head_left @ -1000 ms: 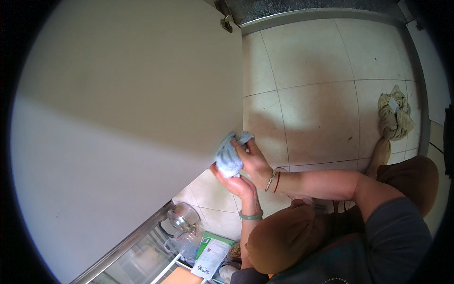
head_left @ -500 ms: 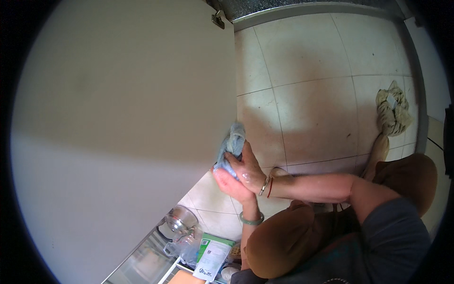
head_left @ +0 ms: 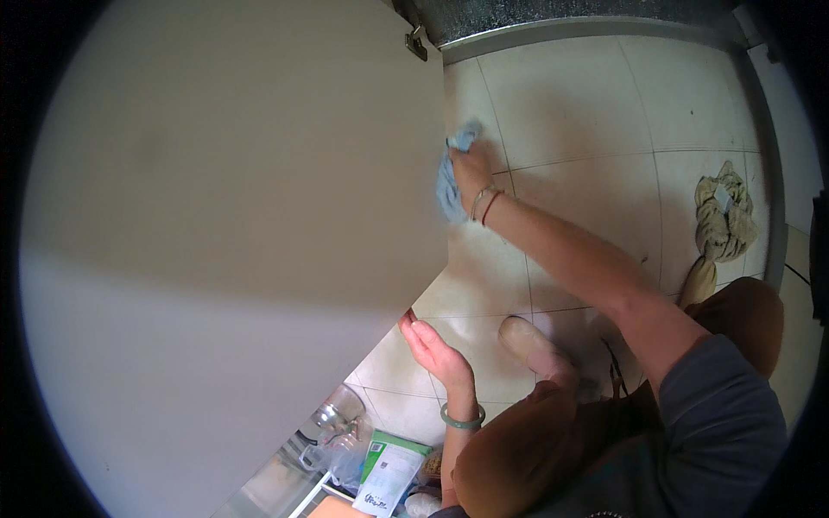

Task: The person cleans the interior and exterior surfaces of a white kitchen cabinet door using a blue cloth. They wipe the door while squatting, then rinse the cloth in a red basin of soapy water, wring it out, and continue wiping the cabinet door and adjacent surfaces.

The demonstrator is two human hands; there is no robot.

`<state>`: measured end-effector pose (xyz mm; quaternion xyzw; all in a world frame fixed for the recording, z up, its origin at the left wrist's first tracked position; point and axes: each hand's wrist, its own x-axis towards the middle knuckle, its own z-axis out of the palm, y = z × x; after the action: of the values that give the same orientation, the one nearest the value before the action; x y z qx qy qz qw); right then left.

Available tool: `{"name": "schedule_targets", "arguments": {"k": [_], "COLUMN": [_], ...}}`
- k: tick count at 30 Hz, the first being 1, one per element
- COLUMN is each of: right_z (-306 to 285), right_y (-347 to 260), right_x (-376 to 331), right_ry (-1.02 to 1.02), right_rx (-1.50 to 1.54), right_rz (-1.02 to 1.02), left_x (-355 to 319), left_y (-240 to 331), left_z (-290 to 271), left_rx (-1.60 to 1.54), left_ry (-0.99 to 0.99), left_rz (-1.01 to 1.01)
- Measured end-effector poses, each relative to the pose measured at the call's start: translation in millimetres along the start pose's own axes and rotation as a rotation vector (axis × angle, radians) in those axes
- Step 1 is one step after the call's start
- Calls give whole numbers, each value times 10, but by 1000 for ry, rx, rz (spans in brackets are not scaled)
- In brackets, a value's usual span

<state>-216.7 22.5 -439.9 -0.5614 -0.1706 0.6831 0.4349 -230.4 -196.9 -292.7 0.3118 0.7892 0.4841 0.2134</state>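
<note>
A large pale door-like panel [head_left: 242,198] fills the left side. My right hand [head_left: 472,173] grips a crumpled light-blue cloth [head_left: 447,192] against the panel's upright right edge, with the arm stretched forward. Some fingers of that hand are covered by the cloth. Nearer to me, my left hand [head_left: 439,352], with a green bangle above its wrist, lies at the panel's slanting lower edge. Its palm shows and its fingers are stretched out, their tips touching or passing just behind that edge; I cannot tell which.
A metal hinge [head_left: 416,43] sits at the panel's top corner. On the tiled floor [head_left: 587,224] at the right lies a bundled beige cloth [head_left: 725,216]. Below the panel are a steel pot [head_left: 339,407], a clear plastic bag [head_left: 345,453] and a green-and-white packet [head_left: 389,475].
My right hand has moved away from the left one, forward along the panel's edge, taking the blue cloth with it. My left hand has stayed near the lower edge without the cloth.
</note>
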Motion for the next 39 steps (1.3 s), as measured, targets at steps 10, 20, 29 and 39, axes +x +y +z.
{"name": "schedule_targets", "arguments": {"k": [10, 20, 29, 39], "right_z": [-47, -273, 134, 251], "right_y": [174, -389, -1176, -1320], "right_x": [-472, -857, -2220, -2463], "right_ry": [-20, -237, -839, -980], "right_rx": [-368, -281, -106, -63], "right_rz": [-157, -626, -1280, -1306], "left_x": [22, 32, -83, -124], "left_y": [28, 190, 685, 539], "left_z": [91, 10, -379, -396], "left_rx": [-25, -235, -346, -437], "left_ry": [2, 206, 272, 223], "left_rz": [-35, 63, 222, 238]}}
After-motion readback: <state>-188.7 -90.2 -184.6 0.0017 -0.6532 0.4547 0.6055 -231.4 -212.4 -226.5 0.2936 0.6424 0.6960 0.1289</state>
